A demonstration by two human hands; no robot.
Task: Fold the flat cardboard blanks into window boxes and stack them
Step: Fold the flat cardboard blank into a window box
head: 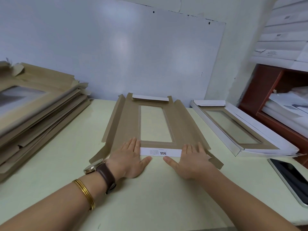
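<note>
Blank (130, 120) flat mid-worktop (150, 197); left hand (131, 157) and right hand (194, 160) press its folded near flap (160, 152), fingers straight, gripping nothing; step: creasing end flap; next probably needs side panels raised.

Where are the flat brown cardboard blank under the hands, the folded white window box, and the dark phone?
flat brown cardboard blank (126, 124): head view, left panel
folded white window box (216, 127): head view, white side wall
dark phone (290, 176): head view, screen
</note>
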